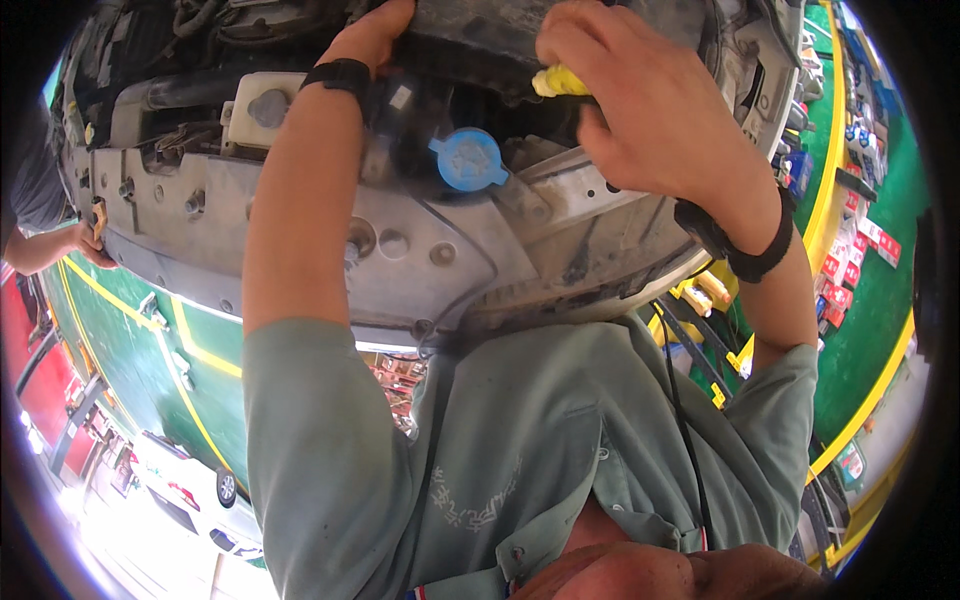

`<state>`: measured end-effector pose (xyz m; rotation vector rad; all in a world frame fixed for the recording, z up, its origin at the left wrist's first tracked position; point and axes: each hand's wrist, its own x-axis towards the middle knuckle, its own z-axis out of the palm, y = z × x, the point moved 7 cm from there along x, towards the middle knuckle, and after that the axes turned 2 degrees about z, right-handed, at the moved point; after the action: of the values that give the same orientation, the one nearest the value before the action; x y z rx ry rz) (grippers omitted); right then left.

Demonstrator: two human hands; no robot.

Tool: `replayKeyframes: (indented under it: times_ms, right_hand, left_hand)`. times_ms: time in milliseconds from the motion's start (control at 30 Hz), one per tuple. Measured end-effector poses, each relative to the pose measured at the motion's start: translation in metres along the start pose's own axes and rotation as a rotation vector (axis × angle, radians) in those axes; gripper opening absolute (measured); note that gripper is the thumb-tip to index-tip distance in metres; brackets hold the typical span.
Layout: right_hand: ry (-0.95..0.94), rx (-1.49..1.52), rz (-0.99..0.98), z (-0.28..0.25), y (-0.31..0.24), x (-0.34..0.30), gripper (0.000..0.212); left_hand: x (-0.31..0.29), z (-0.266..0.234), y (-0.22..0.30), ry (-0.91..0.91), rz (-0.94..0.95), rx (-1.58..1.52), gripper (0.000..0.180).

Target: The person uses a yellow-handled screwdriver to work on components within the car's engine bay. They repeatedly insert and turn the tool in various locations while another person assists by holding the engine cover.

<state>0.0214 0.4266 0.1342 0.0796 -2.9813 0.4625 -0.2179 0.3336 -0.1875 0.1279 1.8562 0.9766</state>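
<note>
From my seat at the remote feed I see my right hand (pixel 640 110) curled tight around a yellow tool handle (pixel 560 82), fingers wrapped over it so only its rounded end shows, up near the top of the view against the dark upper part of the engine bay (pixel 470 40). My left hand (pixel 372 38) reaches higher, its fingers hooked over a dark edge there; I cannot tell how far it is closed or whether it grips anything, since the fingertips are hidden. Each wrist carries a black band. Between my forearms sits a round blue cap (pixel 468 158), just beside a dark reservoir, and further left a white tank (pixel 262 110) with a grey lid. Below them runs the grey metal crossmember (pixel 300 225), dotted with bolts. At the far left another person's hand (pixel 88 240) touches the crossmember's end, holding something small and orange. On the right, over the green floor (pixel 870 300) with yellow lines, lie small red and white packages (pixel 850 265) in a row, with blue items above them; their print is too small to make out.
</note>
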Motion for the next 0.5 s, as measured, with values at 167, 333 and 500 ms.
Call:
replayKeyframes:
  times_ms: [167,333,500]
  right_hand:
    - [-0.003,-0.153,0.067,0.016,0.014,-0.004,0.019]
    - [0.083,-0.109,0.018,0.009,0.010,-0.007,0.023]
    - [0.100,-0.008,-0.063,0.013,0.014,-0.009,0.019]
  left_hand:
    - [-0.026,0.015,0.034,-0.058,-0.060,-0.027,0.059]
    - [-0.014,0.001,0.004,0.012,0.112,0.022,0.056]
    - [-0.038,0.002,0.026,0.004,0.697,0.566,0.036]
